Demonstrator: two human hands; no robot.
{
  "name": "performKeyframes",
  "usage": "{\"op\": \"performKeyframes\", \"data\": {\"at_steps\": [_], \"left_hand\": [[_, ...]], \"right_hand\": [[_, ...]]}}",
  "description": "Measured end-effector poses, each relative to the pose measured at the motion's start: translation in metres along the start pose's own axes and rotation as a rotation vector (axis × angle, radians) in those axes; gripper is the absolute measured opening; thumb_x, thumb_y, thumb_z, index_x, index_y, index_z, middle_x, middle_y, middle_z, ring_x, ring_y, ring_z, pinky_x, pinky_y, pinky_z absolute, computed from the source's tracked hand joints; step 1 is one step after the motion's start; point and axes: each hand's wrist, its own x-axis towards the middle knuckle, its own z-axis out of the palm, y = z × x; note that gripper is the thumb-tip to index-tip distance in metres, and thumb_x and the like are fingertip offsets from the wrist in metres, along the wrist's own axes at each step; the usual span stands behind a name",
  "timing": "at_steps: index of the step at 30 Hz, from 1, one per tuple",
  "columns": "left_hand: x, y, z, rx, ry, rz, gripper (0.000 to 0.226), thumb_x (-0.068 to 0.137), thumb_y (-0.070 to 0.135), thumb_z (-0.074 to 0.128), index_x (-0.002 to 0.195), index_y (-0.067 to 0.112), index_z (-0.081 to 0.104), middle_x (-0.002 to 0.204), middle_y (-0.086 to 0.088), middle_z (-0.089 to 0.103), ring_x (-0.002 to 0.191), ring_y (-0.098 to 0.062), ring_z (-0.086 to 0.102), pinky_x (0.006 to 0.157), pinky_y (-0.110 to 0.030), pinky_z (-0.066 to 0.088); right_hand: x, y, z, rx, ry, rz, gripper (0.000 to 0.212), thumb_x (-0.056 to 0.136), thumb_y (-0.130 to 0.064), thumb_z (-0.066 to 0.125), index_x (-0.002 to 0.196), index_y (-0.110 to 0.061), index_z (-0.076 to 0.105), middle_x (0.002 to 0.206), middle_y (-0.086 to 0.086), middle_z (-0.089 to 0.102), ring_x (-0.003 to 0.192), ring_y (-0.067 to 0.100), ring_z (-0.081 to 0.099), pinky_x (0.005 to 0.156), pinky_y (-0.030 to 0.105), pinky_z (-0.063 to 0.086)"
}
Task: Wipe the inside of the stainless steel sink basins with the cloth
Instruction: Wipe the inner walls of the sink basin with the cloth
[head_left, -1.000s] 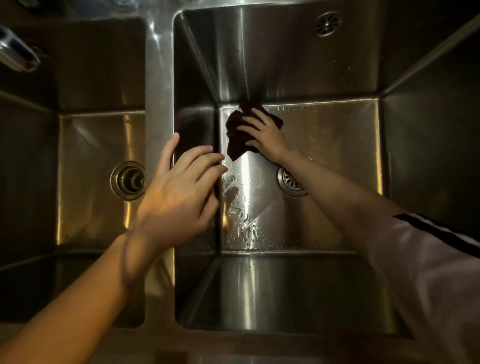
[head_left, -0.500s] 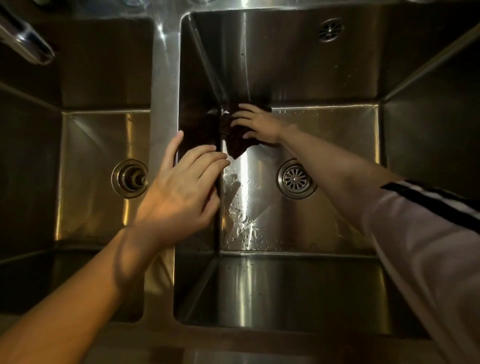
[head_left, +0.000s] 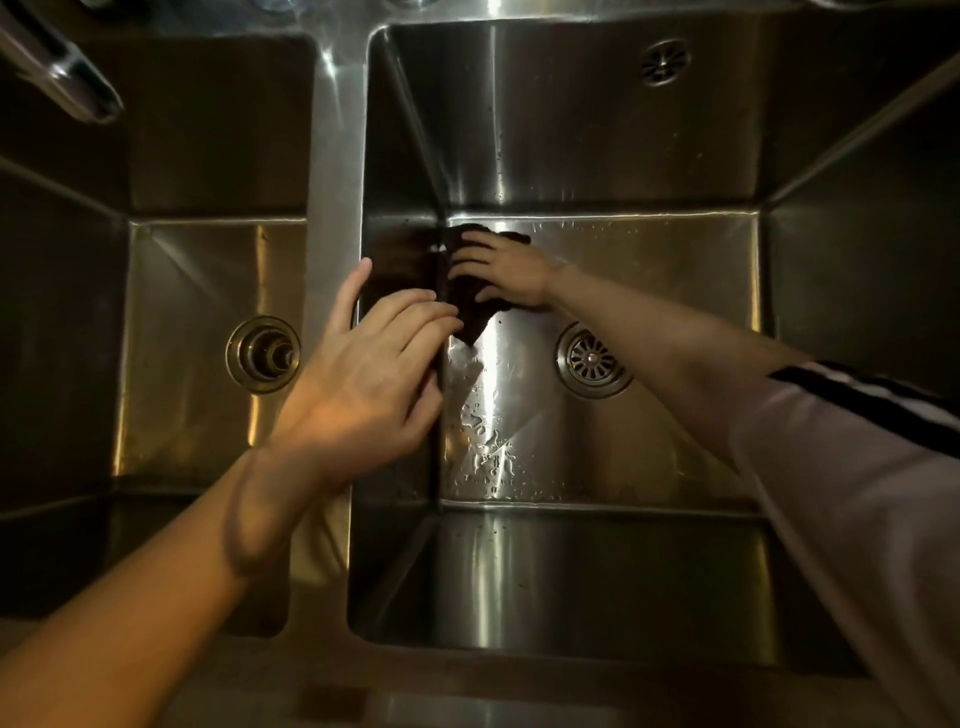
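Your right hand (head_left: 506, 273) lies flat on the dark cloth (head_left: 470, 312) at the bottom of the right basin (head_left: 597, 452), in its far left corner where the floor meets the left wall. Its fingers (head_left: 470, 257) are spread and nearly straight, pressing the cloth down rather than closing round it. The cloth looks dark brown, almost black, crumpled into an uneven wad; one pointed flap sticks out from under your palm toward the near side, and a small part shows beyond your fingertips against the far wall. Its left edge touches the basin's left wall, which mirrors it as a dark smear.

Your left hand (head_left: 369, 379) rests on the steel divider (head_left: 332, 182) between the two basins, with loose, straight fingers reaching over the right basin's edge and holding nothing; the thumb points along the divider.

The right basin's floor gleams, with water beads and streaks near the left wall on the near side of the cloth. Its round strainer drain (head_left: 592, 359) sits just right of the cloth, by your right forearm. An overflow grille (head_left: 665, 61) marks the far wall. The left basin (head_left: 208, 260) holds a plugged drain (head_left: 264, 354), and a faucet spout (head_left: 57, 73) crosses its far left corner.
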Motion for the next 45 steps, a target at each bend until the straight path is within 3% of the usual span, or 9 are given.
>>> {"op": "performKeyframes", "data": {"at_steps": [4, 11, 18, 20, 24, 29, 31, 37, 45], "left_hand": [[0.000, 0.001, -0.002, 0.010, -0.015, 0.001, 0.046, 0.087, 0.029, 0.045, 0.127, 0.009, 0.057, 0.129, -0.003, 0.060, 0.128, -0.020, 0.048, 0.119, -0.052, 0.008], [0.001, 0.002, -0.003, 0.006, -0.001, 0.005, 0.047, 0.086, 0.028, 0.045, 0.126, 0.008, 0.058, 0.129, -0.003, 0.060, 0.128, -0.021, 0.049, 0.119, -0.053, 0.009], [0.001, 0.003, 0.000, 0.012, -0.001, 0.007, 0.048, 0.085, 0.032, 0.043, 0.124, 0.010, 0.060, 0.126, -0.002, 0.062, 0.125, -0.021, 0.051, 0.118, -0.055, 0.009], [0.001, 0.003, -0.001, 0.017, 0.010, 0.006, 0.046, 0.085, 0.031, 0.045, 0.123, 0.011, 0.061, 0.124, -0.002, 0.063, 0.123, -0.021, 0.053, 0.118, -0.056, 0.010], [0.000, 0.003, -0.001, 0.020, 0.002, 0.017, 0.044, 0.086, 0.032, 0.044, 0.122, 0.016, 0.064, 0.125, 0.001, 0.063, 0.125, -0.020, 0.052, 0.117, -0.057, 0.008], [0.000, 0.002, -0.001, 0.010, 0.008, 0.024, 0.042, 0.087, 0.031, 0.045, 0.121, 0.018, 0.066, 0.126, 0.002, 0.064, 0.125, -0.020, 0.052, 0.116, -0.060, 0.009], [0.000, 0.002, -0.001, 0.010, 0.003, 0.028, 0.041, 0.088, 0.032, 0.045, 0.121, 0.019, 0.066, 0.125, 0.003, 0.064, 0.126, -0.019, 0.052, 0.116, -0.061, 0.009], [0.000, 0.003, -0.002, 0.009, -0.002, 0.035, 0.042, 0.088, 0.033, 0.041, 0.118, 0.019, 0.068, 0.123, 0.002, 0.065, 0.125, -0.020, 0.053, 0.116, -0.060, 0.008], [0.000, 0.003, -0.001, -0.021, 0.024, 0.033, 0.038, 0.090, 0.031, 0.043, 0.116, 0.020, 0.069, 0.122, 0.002, 0.066, 0.123, -0.019, 0.054, 0.115, -0.063, 0.011]], "right_hand": [[-0.011, 0.011, 0.003, 0.032, 0.098, 0.149, 0.057, 0.094, -0.037, 0.052, 0.146, -0.020, 0.036, 0.154, 0.004, 0.033, 0.147, 0.029, 0.014, 0.121, 0.039, 0.016], [-0.061, -0.051, 0.048, 0.168, 0.348, 0.690, 0.052, 0.096, -0.033, 0.048, 0.145, -0.019, 0.038, 0.153, 0.006, 0.034, 0.147, 0.032, 0.015, 0.119, 0.049, 0.018], [-0.028, -0.008, 0.011, 0.042, 0.018, 0.172, 0.056, 0.093, -0.034, 0.053, 0.145, -0.021, 0.036, 0.154, 0.003, 0.032, 0.147, 0.029, 0.012, 0.119, 0.046, 0.018], [-0.016, 0.010, -0.003, 0.007, -0.016, 0.135, 0.057, 0.092, -0.031, 0.056, 0.145, -0.020, 0.038, 0.153, 0.004, 0.034, 0.146, 0.032, 0.015, 0.120, 0.041, 0.017], [-0.044, 0.016, 0.009, 0.089, 0.175, 0.313, 0.054, 0.092, -0.029, 0.057, 0.143, -0.019, 0.042, 0.152, 0.004, 0.037, 0.146, 0.031, 0.018, 0.120, 0.039, 0.017], [-0.081, -0.040, 0.051, 0.260, 0.520, 0.856, 0.046, 0.093, -0.028, 0.054, 0.138, -0.018, 0.049, 0.147, 0.005, 0.043, 0.144, 0.030, 0.024, 0.119, 0.040, 0.022], [-0.075, -0.056, 0.054, 0.292, 0.514, 0.870, 0.045, 0.093, -0.028, 0.055, 0.137, -0.019, 0.050, 0.147, 0.004, 0.043, 0.144, 0.029, 0.023, 0.118, 0.041, 0.024], [-0.059, -0.006, 0.022, 0.302, 0.344, 0.518, 0.046, 0.090, -0.029, 0.060, 0.135, -0.020, 0.054, 0.144, 0.004, 0.047, 0.143, 0.028, 0.026, 0.117, 0.033, 0.020], [-0.103, -0.048, 0.051, 0.374, 0.643, 1.098, 0.042, 0.094, -0.028, 0.052, 0.136, -0.021, 0.051, 0.146, 0.001, 0.044, 0.145, 0.025, 0.022, 0.118, 0.029, 0.018]]}}
